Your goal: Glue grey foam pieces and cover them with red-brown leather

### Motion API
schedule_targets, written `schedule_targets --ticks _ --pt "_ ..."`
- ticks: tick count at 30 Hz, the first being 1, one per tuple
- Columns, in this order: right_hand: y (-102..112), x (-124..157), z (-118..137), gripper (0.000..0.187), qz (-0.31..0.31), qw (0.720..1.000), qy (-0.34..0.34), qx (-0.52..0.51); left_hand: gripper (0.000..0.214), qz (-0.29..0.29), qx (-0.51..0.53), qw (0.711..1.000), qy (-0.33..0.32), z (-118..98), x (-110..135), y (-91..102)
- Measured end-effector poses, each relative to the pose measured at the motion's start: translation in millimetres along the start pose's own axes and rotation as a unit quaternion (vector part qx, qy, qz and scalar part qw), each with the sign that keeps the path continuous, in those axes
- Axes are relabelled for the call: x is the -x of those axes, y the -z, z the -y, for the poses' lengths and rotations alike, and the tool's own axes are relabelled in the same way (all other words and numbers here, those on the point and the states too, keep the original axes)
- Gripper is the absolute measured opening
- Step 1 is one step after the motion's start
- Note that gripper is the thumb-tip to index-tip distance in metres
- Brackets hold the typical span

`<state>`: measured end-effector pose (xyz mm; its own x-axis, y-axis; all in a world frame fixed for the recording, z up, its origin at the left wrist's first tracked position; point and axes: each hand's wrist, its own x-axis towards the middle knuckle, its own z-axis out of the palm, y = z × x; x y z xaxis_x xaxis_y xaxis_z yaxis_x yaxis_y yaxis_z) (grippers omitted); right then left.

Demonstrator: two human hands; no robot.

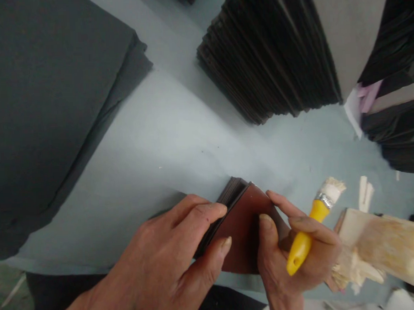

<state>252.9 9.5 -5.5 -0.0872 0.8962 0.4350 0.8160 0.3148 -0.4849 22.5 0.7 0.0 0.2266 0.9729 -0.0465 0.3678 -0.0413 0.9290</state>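
Note:
Between my two hands is a small stack of thin dark pieces (234,188), held at the near edge of the table. Its top face is a reddish-brown, leather-like sheet (243,231). My left hand (184,252) grips the stack's left side, thumb over the brown face and fingers along the layered edge. On the other side, my right hand (296,251) presses the stack with thumb and index finger. A paintbrush (319,209) with a yellow handle is tucked in the fingers of that same hand, its pale bristles pointing away to the upper right. The stack's underside is hidden.
A large pile of dark grey sheets (53,97) covers the table's (151,143) left side. A tall stack of dark pieces (271,56) stands at the back. More black bundles (398,128) lie at right, above a stained pale block (385,243) and scraps.

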Motion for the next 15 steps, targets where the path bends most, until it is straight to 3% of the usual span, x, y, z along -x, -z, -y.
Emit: schedule_targets --ticks 6,15 --pt "4.8 6.1 -6.8 0.045 -0.018 0.999 -0.033 -0.031 0.022 0.003 -0.032 0.999 -0.012 -3.3 -6.7 -7.3" --pt "3.7 1.6 -7.3 0.049 -0.034 0.998 0.012 -0.06 0.016 0.001 0.003 1.0 0.007 -8.5 -19.3 -12.1"
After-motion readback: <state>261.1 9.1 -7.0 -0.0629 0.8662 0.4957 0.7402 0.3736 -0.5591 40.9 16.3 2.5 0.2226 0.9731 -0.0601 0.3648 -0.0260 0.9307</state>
